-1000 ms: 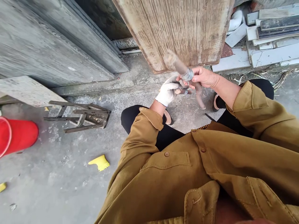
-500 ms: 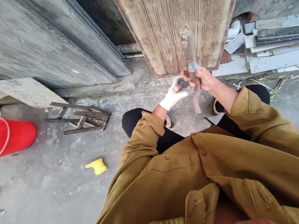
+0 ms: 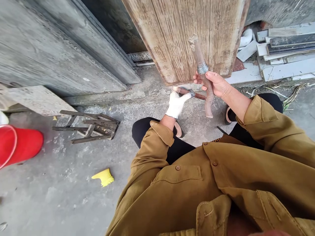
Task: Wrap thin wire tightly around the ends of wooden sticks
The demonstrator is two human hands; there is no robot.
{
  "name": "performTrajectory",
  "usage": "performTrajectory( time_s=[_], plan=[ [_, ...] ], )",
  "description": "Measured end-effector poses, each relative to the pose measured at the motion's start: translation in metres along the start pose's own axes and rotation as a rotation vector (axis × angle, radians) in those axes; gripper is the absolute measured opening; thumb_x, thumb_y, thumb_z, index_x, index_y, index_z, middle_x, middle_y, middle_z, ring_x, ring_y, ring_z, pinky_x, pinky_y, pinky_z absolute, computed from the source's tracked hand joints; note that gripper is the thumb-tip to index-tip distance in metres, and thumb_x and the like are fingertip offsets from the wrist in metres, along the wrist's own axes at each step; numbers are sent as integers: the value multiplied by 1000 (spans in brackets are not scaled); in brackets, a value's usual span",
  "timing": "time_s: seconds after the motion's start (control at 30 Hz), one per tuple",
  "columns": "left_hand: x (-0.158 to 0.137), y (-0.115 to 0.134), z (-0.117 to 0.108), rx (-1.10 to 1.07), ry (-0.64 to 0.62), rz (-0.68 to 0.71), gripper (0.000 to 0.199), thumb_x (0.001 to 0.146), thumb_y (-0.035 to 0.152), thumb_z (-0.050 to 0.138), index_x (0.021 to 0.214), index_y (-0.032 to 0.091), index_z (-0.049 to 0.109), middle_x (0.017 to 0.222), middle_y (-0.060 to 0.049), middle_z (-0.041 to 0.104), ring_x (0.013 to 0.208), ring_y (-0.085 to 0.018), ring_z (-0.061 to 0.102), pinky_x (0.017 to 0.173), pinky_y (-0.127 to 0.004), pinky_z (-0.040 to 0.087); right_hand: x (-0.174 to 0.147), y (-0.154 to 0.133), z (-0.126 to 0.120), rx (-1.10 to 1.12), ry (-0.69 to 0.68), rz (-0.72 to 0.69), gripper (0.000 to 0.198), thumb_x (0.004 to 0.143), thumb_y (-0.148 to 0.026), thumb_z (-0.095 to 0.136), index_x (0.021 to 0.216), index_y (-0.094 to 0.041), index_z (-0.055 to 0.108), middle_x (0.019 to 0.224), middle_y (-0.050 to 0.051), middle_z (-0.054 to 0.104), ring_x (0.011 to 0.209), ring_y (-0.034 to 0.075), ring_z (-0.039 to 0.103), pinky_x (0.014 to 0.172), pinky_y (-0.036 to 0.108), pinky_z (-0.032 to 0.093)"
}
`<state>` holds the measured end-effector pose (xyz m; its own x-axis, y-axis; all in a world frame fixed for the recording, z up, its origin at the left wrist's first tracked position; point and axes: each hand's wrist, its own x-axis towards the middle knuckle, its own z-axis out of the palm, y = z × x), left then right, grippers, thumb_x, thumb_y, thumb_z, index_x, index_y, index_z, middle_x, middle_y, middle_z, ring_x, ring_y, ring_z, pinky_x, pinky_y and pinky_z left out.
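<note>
My right hand point(image 3: 218, 84), bare, is closed around a thick wooden stick point(image 3: 209, 103) with a crooked lower end. Just above those fingers, several turns of grey wire point(image 3: 202, 67) wrap the stick. In a white knitted glove, my left hand point(image 3: 176, 105) grips a thinner brown wooden stick point(image 3: 183, 90), which lies nearly level. A small coil of wire point(image 3: 191, 93) circles this thinner stick beside the gloved fingers. Its right end reaches the thick stick; whether they touch I cannot tell.
A weathered wooden board point(image 3: 182, 42) leans ahead, with stacked white planks point(image 3: 286, 70) to its right. On the concrete floor at left are an overturned wooden stool point(image 3: 92, 126), a red bucket point(image 3: 27, 142) and a yellow piece point(image 3: 104, 177).
My left hand has turned and moved slightly left and down, swinging the thin stick from pointing toward me to lying crosswise. The thick stick tilts a little more, its top shifted down.
</note>
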<state>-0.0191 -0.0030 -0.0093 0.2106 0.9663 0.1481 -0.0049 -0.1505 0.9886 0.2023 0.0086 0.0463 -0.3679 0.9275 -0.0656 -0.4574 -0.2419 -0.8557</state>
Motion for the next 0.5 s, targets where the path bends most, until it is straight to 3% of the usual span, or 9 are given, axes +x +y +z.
performTrajectory(
  time_s=[0.23,0.37,0.5],
  plan=[
    [-6,16,4,-114,-99,-35,40,63,34,93,96,18,76,109,-8,77,109,-28,72,103,-43,54,12,5,-7,-107,265,240,38,95,-55,73,104,-18,67,84,5,69,81,15,70,51,19,48],
    [0,1,3,-163,103,-126,44,66,41,93,97,20,71,104,-5,77,102,-23,73,96,-37,57,11,2,-15,-121,349,224,34,96,-52,73,98,-18,66,86,5,69,81,15,69,52,19,49],
    [5,-18,-2,-199,289,-385,48,76,59,87,95,21,63,86,-4,74,82,-19,73,74,-31,59,3,-5,-13,-142,267,149,32,90,-47,79,98,-18,67,94,7,73,87,16,71,54,20,50]
  ],
)
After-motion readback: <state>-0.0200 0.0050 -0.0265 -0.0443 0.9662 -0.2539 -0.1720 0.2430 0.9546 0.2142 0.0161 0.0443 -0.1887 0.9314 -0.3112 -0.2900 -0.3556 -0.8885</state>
